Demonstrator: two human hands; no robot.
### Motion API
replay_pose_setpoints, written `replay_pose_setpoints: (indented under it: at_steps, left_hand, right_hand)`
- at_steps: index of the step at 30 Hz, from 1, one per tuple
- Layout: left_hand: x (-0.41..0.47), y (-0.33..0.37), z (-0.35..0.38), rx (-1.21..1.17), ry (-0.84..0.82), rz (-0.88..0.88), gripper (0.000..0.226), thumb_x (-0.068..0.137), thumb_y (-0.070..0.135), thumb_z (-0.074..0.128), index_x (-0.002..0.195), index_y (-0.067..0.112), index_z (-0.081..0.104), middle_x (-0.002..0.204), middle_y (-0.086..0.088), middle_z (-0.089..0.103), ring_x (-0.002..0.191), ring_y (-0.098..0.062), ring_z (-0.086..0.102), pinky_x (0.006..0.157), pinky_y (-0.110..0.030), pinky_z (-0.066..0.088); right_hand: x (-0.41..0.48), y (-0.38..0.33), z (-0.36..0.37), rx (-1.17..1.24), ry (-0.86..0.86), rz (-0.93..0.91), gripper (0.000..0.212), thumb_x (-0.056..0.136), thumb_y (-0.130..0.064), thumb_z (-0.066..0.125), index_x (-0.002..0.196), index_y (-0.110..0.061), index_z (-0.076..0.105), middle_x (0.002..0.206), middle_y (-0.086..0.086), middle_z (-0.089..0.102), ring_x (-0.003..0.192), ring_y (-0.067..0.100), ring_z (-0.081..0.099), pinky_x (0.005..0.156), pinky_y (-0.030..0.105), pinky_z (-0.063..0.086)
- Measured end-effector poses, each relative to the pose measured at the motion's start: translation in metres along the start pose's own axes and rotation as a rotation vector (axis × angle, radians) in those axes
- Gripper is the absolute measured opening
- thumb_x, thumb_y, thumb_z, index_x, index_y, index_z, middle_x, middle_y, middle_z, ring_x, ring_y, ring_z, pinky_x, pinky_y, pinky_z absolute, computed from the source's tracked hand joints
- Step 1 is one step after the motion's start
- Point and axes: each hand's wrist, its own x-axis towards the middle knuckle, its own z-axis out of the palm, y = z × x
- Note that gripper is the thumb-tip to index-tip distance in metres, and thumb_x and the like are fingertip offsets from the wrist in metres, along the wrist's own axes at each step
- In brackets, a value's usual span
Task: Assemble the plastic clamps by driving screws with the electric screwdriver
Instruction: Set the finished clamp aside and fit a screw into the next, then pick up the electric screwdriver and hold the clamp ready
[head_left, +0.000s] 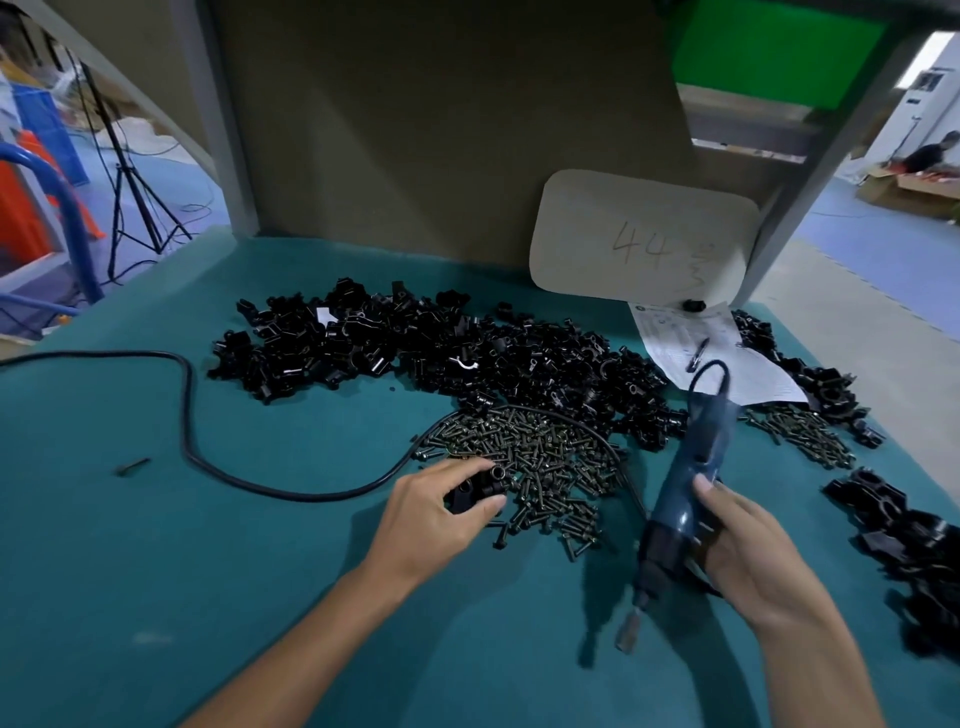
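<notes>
Black plastic clamp (488, 480), blue cylindrical screwdriver (701, 447).

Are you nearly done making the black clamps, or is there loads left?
Loads left. The small heap on the right may be finished clamps. Right now the left hand holds one clamp piece beside the screws, and the right hand grips the electric screwdriver. The big pile of loose parts behind is still waiting.

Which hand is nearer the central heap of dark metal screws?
Left. The left hand sits at the near-left edge of the heap of dark metal screws, gripping a black plastic clamp. The right hand is off to its right, gripping the blue electric screwdriver.
</notes>
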Motion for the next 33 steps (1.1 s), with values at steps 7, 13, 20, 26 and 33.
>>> replay_pose_setpoints:
  at_steps: [7,13,20,26,33]
  left_hand:
    - [-0.001,0.003,0.000,0.047,-0.032,-0.014,0.037,0.082,0.035,0.083,0.116,0.023,0.075,0.105,0.017,0.070,0.096,0.003,0.064,0.075,-0.016,0.055]
    - [-0.002,0.003,0.001,0.089,-0.050,0.020,0.036,0.082,0.034,0.083,0.115,0.022,0.075,0.104,0.016,0.072,0.096,0.003,0.065,0.078,-0.017,0.055]
    - [-0.003,0.004,0.001,0.120,-0.081,0.057,0.036,0.083,0.035,0.082,0.116,0.021,0.075,0.101,0.018,0.071,0.094,0.003,0.064,0.076,-0.012,0.051]
    - [-0.004,0.005,0.000,0.145,-0.117,0.080,0.039,0.083,0.036,0.082,0.118,0.021,0.074,0.096,0.028,0.064,0.093,0.012,0.061,0.077,-0.001,0.042]
    - [-0.004,0.003,0.001,0.154,-0.135,0.112,0.038,0.085,0.034,0.081,0.119,0.020,0.073,0.097,0.020,0.068,0.092,0.004,0.063,0.079,-0.009,0.048]
  right_hand:
    - [0.016,0.022,0.036,0.605,0.048,0.019,0.044,0.098,-0.026,0.056,0.140,-0.011,0.053,0.126,0.013,0.070,0.124,0.027,0.064,0.094,0.043,0.057]
    - [0.026,0.031,0.034,0.575,0.086,0.011,0.052,0.087,-0.029,0.066,0.133,-0.007,0.057,0.117,0.011,0.073,0.119,0.024,0.067,0.090,0.038,0.061]
    - [0.029,0.037,0.039,0.600,0.058,0.004,0.042,0.084,-0.022,0.069,0.122,-0.009,0.057,0.117,0.015,0.071,0.119,0.028,0.067,0.086,0.041,0.062]
    - [0.025,0.033,0.040,0.599,0.009,0.010,0.045,0.090,-0.034,0.065,0.128,-0.012,0.056,0.125,0.017,0.068,0.125,0.034,0.063,0.098,0.048,0.056]
    - [0.022,0.030,0.045,0.601,0.030,0.013,0.064,0.095,-0.052,0.053,0.144,-0.012,0.046,0.130,0.017,0.061,0.116,0.030,0.069,0.090,0.044,0.061]
